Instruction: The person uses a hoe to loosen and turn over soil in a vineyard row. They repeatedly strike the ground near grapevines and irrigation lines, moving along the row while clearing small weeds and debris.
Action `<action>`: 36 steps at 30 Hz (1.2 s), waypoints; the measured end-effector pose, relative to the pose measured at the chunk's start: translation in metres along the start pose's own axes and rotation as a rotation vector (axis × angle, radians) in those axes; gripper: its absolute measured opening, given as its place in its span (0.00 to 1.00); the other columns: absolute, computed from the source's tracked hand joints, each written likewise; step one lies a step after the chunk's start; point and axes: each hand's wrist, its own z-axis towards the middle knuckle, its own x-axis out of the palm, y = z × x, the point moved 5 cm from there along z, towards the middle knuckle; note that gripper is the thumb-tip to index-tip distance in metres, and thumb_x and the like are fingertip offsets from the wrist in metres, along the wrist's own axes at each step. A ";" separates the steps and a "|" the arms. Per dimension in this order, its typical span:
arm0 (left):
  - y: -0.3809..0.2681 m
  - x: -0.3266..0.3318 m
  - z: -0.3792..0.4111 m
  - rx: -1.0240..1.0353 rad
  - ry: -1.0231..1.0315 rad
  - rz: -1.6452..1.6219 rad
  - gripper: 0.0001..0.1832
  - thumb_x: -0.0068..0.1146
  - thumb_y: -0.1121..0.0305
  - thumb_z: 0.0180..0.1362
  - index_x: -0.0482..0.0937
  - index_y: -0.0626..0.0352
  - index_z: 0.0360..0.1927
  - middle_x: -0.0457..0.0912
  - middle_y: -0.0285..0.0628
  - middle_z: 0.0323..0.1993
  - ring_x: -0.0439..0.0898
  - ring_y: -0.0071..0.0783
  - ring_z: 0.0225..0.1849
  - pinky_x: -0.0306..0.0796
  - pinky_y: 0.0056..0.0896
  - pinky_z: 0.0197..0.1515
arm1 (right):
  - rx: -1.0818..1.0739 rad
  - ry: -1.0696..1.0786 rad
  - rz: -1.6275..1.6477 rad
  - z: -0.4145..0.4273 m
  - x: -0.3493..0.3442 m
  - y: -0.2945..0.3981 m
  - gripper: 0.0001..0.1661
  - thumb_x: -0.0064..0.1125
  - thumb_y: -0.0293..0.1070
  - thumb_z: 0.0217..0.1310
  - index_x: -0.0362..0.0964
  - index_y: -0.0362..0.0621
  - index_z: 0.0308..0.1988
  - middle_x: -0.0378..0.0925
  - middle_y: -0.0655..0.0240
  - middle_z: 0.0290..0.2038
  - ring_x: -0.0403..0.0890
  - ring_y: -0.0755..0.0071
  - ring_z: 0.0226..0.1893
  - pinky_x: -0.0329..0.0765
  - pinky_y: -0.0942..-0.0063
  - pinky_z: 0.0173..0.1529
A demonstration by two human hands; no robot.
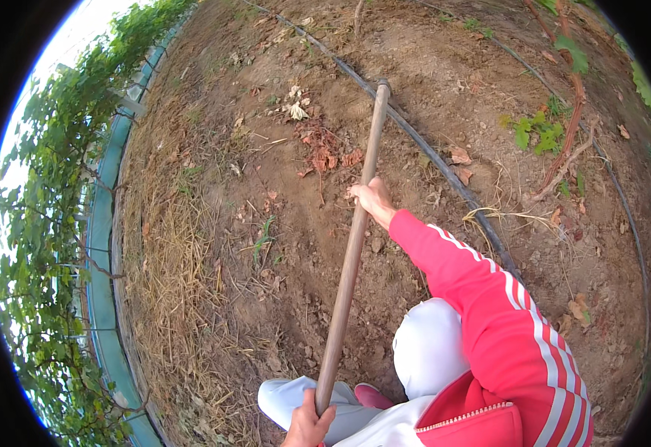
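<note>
A long wooden handle slants across the middle of the view, away from my body. My right hand is wrapped around it past its midpoint, with that arm stretched forward. Close to my legs, my left hand grips the near end. A dark metal collar caps the far end, beside a black irrigation hose. It looks like a hoe, but its blade cannot be made out. Below the handle lies loose brown soil with dry reddish leaves.
A grapevine trunk rises at the right, near a second thin hose. Dry straw covers the ground at left. Beyond it run a teal strip and leafy vines. My knee is close to the handle.
</note>
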 end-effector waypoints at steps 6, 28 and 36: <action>0.012 -0.018 -0.044 -0.151 0.162 0.100 0.18 0.56 0.68 0.62 0.69 0.69 0.51 0.76 0.50 0.23 0.76 0.48 0.23 0.71 0.44 0.27 | -0.002 -0.008 0.286 -0.067 0.001 -0.025 0.10 0.57 0.30 0.51 0.69 0.34 0.23 0.74 0.63 0.18 0.77 0.67 0.19 0.72 0.63 0.25; -0.014 0.090 0.193 0.182 0.389 -0.362 0.12 0.54 0.66 0.68 0.65 0.60 0.43 0.68 0.30 0.19 0.67 0.18 0.16 0.64 0.23 0.18 | -0.139 -0.233 0.089 0.073 -0.121 0.028 0.28 0.63 0.34 0.47 0.65 0.27 0.46 0.76 0.51 0.36 0.80 0.56 0.37 0.76 0.60 0.41; 0.052 0.069 0.102 -0.031 0.430 -0.453 0.12 0.56 0.67 0.67 0.67 0.62 0.43 0.69 0.30 0.19 0.66 0.18 0.16 0.62 0.23 0.17 | 0.002 -0.054 0.176 0.041 -0.102 0.006 0.20 0.70 0.35 0.45 0.71 0.36 0.36 0.75 0.61 0.29 0.78 0.61 0.32 0.75 0.60 0.39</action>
